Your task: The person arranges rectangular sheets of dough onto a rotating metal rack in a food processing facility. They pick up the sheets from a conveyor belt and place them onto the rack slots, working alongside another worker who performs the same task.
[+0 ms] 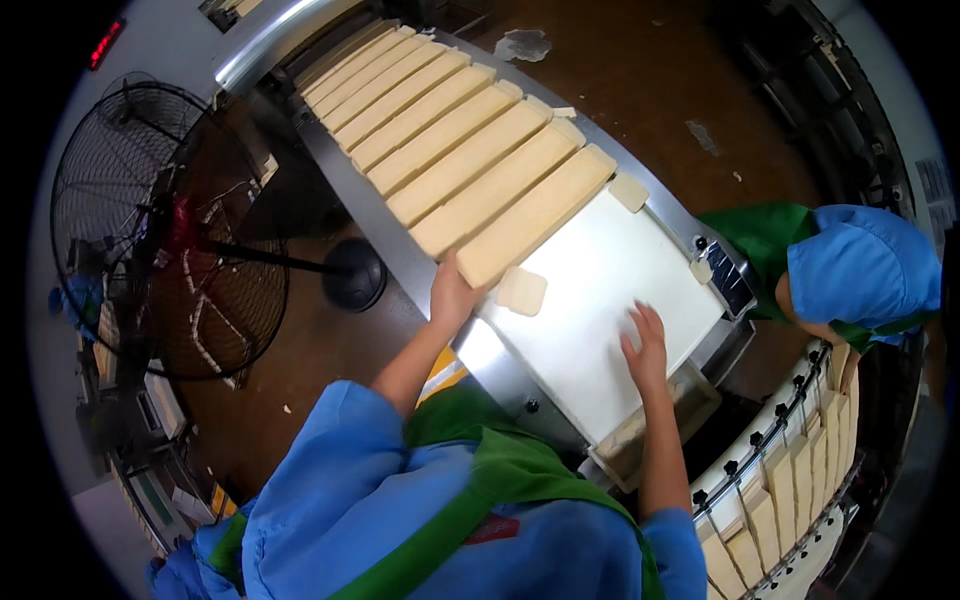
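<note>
Long pale blocks, perhaps bread loaves, lie side by side across a white conveyor belt (592, 300). My left hand (454, 300) touches the near end of the closest block (536, 214), at the belt's left edge; whether its fingers grip the block is hard to tell. Just right of that hand, a thin square end slice (523, 291) lies flat on the belt. Another slice (628, 192) rests by the block's far end, and a smaller piece (700, 271) is at the belt's right edge. Above the bare part of the belt, my right hand (646, 341) is empty with fingers apart.
Metal side rails (375, 202) border the belt. An open tray (622, 450) sits below its near end. At right, a co-worker in a blue cap (862, 262) reaches to a second conveyor holding pale slabs (784, 487). A large fan (172, 225) stands left.
</note>
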{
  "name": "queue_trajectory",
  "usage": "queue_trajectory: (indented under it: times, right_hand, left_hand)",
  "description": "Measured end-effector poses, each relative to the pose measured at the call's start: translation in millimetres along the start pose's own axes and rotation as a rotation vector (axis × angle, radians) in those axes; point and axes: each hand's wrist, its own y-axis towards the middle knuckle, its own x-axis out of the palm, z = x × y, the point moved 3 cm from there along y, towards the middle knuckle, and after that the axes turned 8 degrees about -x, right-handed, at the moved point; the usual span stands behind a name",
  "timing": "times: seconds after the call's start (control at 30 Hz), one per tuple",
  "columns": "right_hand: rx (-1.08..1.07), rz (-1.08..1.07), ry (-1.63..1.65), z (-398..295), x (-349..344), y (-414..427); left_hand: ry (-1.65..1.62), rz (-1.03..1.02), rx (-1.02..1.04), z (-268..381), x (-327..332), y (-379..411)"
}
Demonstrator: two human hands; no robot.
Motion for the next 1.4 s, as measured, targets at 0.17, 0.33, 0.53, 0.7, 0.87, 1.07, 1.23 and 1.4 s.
queue_trajectory:
  times: [0.17,0.33,0.53,0.7,0.87,1.07,1.23,1.4]
  right_hand:
    - [-0.122,-0.064,-0.045,17.9,29.2,160.5]
    - [0.000,-0.060,-0.201,39.5,56.7,274.5]
    - [0.135,-0.129,-0.195,34.3,73.6,294.4]
    - [0.209,0.044,-0.227,62.0,36.1,211.6]
    - [0.386,0.313,-0.486,55.9,-33.7,42.0]
    - [0.806,0.439,0.263,-13.8,-22.6,-90.9]
    - [0.798,0.296,-0.065,-22.2,-15.5,-133.2]
    - [0.746,0.557,-0.152,-37.2,-75.0,-224.9]
  left_hand:
    - [-0.042,-0.259,-0.241,22.3,-6.9,-3.2]
    - [0.094,-0.308,-0.215,17.3,-1.4,-1.5]
    - [0.209,-0.372,-0.229,29.8,0.3,3.1]
    - [0.258,-0.554,-0.134,38.5,2.5,-13.1]
    - [0.425,-0.799,0.166,64.2,10.4,-31.8]
    - [0.603,-0.638,0.315,75.8,43.0,-31.6]
    - [0.617,-0.690,0.432,123.2,51.4,-37.5]
    - [0.513,-0.708,0.611,195.2,37.7,-114.3]
